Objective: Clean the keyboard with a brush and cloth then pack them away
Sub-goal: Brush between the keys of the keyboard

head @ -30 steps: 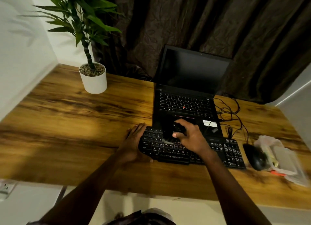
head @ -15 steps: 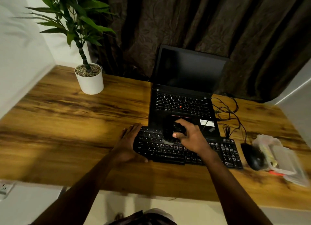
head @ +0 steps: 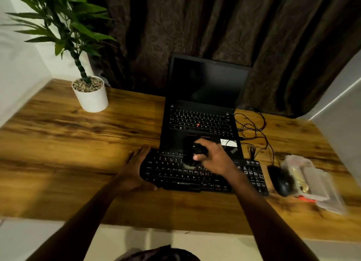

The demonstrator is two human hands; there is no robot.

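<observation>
- Two bare hands work at a black keyboard (head: 205,174) lying flat on the wooden counter (head: 78,143), its long axis running left to right, slightly skewed so the right end sits a little nearer the front edge.
- The keyboard's far edge butts against, or slightly overlaps, the front of an open black laptop (head: 201,122); I cannot tell which.
- The left hand (head: 134,171) is spread open and pressed against the keyboard's left end, fingers on the far corner and thumb along the near edge.
- The right hand (head: 213,159) is closed around a dark brush (head: 192,153), held over the middle of the keyboard.
- The brush stands roughly upright, tilted a little; its pale bristle tips (head: 188,166) point down and touch the keys around the middle rows.
- Its handle is dark against the dark laptop, so its exact outline is hard to make out.
- A black mouse (head: 281,180) lies just beside the keyboard's right end, its cable looping back behind the laptop.
- A clear plastic case (head: 316,184) sits just right of the mouse, blurred, with an orange item at its near edge.
- A white pot with a green plant (head: 90,96) stands at the far left, well apart from the keyboard.
- No cloth can be picked out.
</observation>
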